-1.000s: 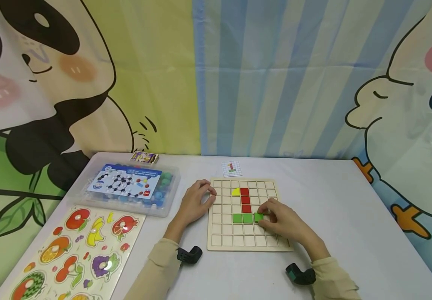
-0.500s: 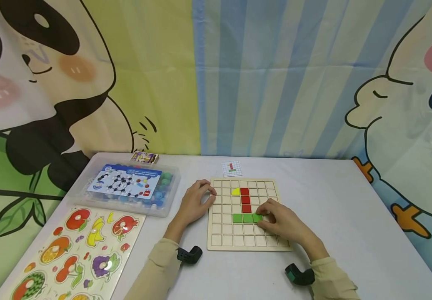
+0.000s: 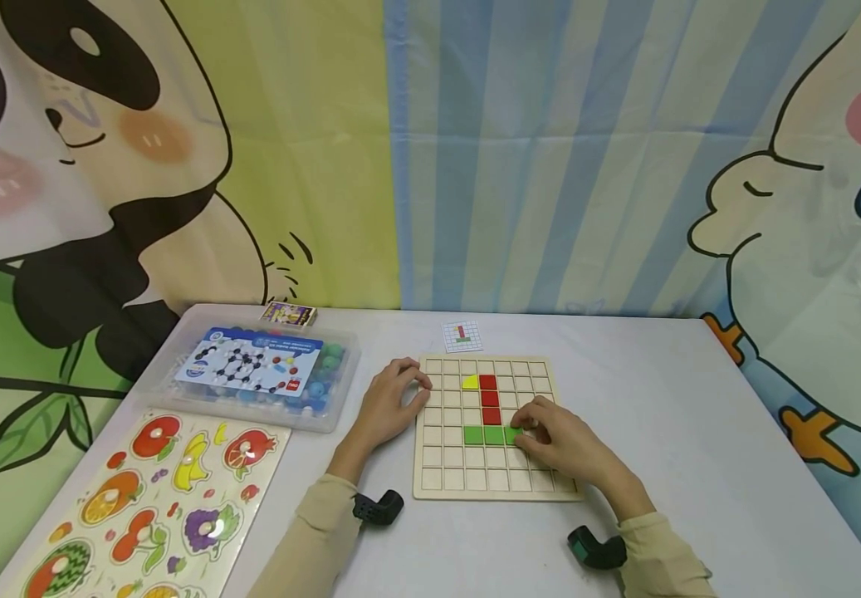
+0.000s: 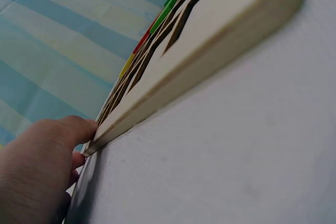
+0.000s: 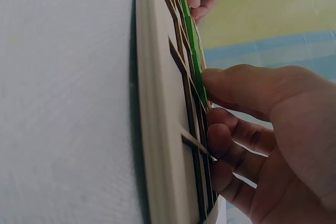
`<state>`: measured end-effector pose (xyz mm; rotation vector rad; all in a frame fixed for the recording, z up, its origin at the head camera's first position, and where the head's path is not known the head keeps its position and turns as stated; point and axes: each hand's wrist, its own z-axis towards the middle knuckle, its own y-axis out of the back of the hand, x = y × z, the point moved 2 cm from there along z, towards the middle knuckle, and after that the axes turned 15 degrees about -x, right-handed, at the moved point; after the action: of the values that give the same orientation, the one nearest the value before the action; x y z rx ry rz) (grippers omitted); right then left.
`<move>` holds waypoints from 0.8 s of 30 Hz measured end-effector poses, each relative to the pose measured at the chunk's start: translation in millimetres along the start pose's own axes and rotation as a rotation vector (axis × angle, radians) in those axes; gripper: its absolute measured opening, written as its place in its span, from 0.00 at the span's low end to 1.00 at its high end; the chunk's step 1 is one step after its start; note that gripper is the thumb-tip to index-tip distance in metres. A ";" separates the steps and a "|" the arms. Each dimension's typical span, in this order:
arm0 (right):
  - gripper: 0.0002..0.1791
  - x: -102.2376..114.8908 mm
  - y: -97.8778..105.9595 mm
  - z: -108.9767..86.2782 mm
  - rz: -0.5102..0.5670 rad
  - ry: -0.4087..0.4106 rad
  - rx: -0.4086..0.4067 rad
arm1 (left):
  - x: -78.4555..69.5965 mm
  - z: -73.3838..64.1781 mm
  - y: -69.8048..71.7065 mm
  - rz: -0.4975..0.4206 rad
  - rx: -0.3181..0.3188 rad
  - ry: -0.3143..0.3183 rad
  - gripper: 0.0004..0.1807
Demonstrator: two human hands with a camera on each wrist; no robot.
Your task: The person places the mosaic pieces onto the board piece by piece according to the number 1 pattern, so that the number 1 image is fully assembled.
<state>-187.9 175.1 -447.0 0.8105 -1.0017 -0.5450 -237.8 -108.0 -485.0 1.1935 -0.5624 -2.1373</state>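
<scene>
A wooden grid board lies on the table. Three red tiles form a column on it, with a yellow rounded piece beside the top one. Below them runs a row of three green tiles. My right hand has thumb and fingertips on the rightmost green tile, which lies level with the row and is partly covered. My left hand holds the board's left edge, thumb on the upper side and a fingertip against the rim.
A small pattern card lies behind the board. To the left stand a clear plastic box of coloured balls and a small card box. A fruit-picture board lies in front of them. A printed curtain hangs behind the table.
The rightmost green tile has shifted slightly left, closing the small gap to the tile beside it. My right hand moved a little left with it; the left hand stayed put.
</scene>
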 end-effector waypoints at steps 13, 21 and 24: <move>0.06 -0.6 0.2 2.1 0.051 -0.016 0.009 | 1.5 -1.8 0.5 -0.008 -0.007 0.018 0.03; 0.07 -4.8 9.6 4.0 0.081 -0.005 -0.055 | -1.5 1.0 -1.0 -0.006 -0.005 0.011 0.16; 0.07 -7.8 14.5 5.8 0.064 0.002 -0.105 | -3.9 2.3 -1.4 0.003 0.007 0.023 0.22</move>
<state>-196.0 187.4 -437.8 0.6834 -0.9855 -0.5372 -238.7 -104.1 -482.4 1.2193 -0.5619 -2.1180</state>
